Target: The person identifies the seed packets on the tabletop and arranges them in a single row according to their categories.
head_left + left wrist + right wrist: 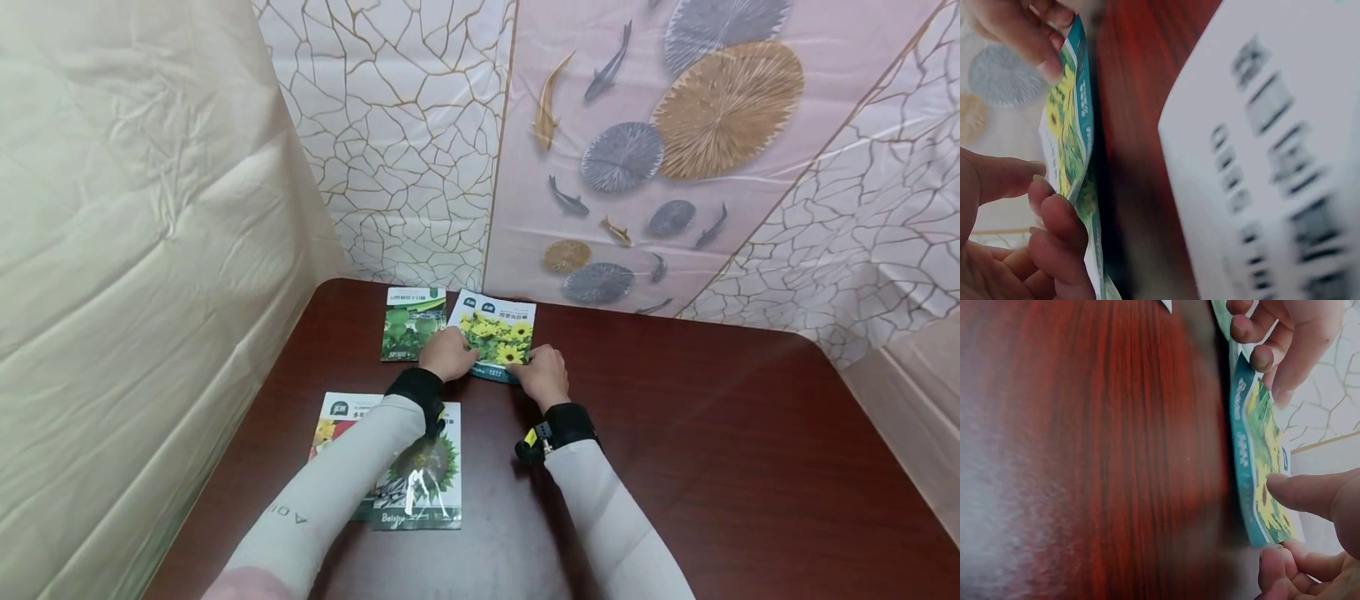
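A seed packet (497,333) printed with yellow flowers lies near the back edge of the table, over another packet whose white top corner (467,302) shows at its left. My left hand (447,354) pinches its near left corner between thumb and fingers. At the near right corner my right hand (544,377) holds it, thumb on the printed face and curled fingers at the edge. In the right wrist view the packet's teal lower band (1244,462) bows slightly. A green seed packet (408,321) lies just left of my left hand.
Nearer on the dark red table (712,433), a sunflower packet (423,492) overlaps a packet with red and yellow flowers (324,429), partly hidden by my left sleeve. A patterned cloth (405,167) hangs behind the table; a cream cloth (172,275) hangs at the left.
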`<state>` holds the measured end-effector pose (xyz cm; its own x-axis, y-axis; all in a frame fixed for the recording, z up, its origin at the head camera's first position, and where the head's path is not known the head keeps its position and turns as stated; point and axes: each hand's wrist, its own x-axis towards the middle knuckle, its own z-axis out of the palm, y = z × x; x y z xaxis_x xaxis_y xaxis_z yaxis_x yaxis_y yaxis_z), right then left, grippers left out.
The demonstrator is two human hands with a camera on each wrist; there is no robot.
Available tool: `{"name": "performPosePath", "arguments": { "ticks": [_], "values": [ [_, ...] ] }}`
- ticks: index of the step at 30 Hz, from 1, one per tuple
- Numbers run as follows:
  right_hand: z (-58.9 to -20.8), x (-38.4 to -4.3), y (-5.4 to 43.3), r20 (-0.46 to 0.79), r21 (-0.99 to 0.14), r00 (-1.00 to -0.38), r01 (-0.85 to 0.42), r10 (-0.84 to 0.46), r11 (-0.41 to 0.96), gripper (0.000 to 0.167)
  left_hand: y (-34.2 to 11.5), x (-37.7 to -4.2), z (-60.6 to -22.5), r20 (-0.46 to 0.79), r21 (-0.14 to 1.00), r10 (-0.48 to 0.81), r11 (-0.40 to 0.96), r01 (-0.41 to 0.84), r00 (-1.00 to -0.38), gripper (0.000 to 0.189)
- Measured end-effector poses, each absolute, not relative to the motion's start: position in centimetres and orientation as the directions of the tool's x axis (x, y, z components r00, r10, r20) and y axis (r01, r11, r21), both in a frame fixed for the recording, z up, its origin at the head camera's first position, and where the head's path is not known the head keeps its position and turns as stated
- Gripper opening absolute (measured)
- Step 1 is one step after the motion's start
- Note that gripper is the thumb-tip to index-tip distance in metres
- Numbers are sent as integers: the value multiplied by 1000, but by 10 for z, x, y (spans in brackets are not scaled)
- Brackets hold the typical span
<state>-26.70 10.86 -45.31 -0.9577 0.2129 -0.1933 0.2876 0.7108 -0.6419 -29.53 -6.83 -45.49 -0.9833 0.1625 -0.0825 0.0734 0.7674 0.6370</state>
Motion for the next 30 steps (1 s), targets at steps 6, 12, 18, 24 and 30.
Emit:
{"name": "performPosePath", "arguments": {
  "ticks": [6, 12, 18, 24, 30],
  "values": [
    [-450, -251, 108, -83, -735, -968, 219, 235, 641, 30, -74, -279, -457, -21, 718, 135, 692, 79, -991, 50],
    [-447, -232, 111, 11, -794, -948, 184, 317, 579, 17, -80, -259, -452, -34, 787, 70, 616, 17, -997, 19],
    [-430, -205, 118, 97, -844, -941, 94, 324, 527, 16, -88, -230, -437, 62, 845, 103, 524, 107, -993, 13],
    [-407, -172, 122, 143, -868, -951, 13, 275, 496, 13, -97, -193, -413, 153, 864, 155, 459, 208, -976, 9],
    [-396, -140, 124, 160, -890, -962, -43, 222, 455, 16, -104, -161, -395, 179, 879, 148, 420, 225, -973, 6]
  ]
}}
